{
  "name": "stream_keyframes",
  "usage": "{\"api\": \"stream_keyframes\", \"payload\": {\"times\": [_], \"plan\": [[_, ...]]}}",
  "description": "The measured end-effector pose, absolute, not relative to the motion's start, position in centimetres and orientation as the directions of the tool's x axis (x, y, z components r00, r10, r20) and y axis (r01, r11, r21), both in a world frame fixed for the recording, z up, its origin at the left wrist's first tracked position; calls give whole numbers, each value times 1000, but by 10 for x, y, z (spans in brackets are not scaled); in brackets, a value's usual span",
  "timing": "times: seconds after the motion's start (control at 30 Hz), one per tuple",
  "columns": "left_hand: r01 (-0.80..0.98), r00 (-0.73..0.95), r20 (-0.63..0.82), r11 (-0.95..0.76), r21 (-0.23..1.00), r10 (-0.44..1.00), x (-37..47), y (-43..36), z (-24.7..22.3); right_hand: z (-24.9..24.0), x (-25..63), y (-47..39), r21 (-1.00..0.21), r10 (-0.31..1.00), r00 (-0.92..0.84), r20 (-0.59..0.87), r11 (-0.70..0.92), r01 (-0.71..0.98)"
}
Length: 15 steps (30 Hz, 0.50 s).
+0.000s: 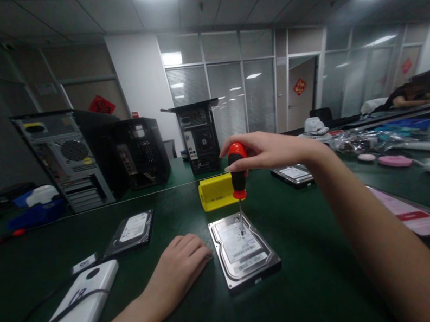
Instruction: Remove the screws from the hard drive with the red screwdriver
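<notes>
A silver hard drive (235, 243) lies flat on the dark green table, its labelled face up. Above it, my right hand (254, 151) is closed around the red and black handle of a screwdriver (238, 179). The screwdriver stands nearly upright, its tip down on the drive's label near a small dark spot. My left hand (184, 259) rests on the table at the drive's left edge, fingers curled together. Its fingertips are mostly hidden, and I cannot tell whether they touch the drive. Just behind the drive stands a yellow plastic bin (217, 192).
Other hard drives lie to the left (131, 230) and back right (295, 175). A white power strip (73, 311) with a dark cable is near my left forearm. Computer towers (70, 158) stand behind. A pink sheet (417, 212) and bagged parts (354, 140) lie right; a person sits beyond.
</notes>
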<state>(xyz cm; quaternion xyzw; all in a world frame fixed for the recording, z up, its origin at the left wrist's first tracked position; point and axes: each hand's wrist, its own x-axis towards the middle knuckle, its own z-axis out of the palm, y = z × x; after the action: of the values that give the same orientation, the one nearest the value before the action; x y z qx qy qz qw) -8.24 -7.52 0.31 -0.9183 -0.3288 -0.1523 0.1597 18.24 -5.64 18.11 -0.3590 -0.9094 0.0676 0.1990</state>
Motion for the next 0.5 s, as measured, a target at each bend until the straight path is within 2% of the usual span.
{"api": "stream_keyframes", "payload": {"times": [0.33,0.5], "plan": [[656,723,410,-738,-157,556,-83,-76,4,181,182,-57,-279,685,-658,312,728,626],[654,734,389,-735,-181,557,-82,-76,4,181,182,-57,-267,684,-659,313,729,630]]}}
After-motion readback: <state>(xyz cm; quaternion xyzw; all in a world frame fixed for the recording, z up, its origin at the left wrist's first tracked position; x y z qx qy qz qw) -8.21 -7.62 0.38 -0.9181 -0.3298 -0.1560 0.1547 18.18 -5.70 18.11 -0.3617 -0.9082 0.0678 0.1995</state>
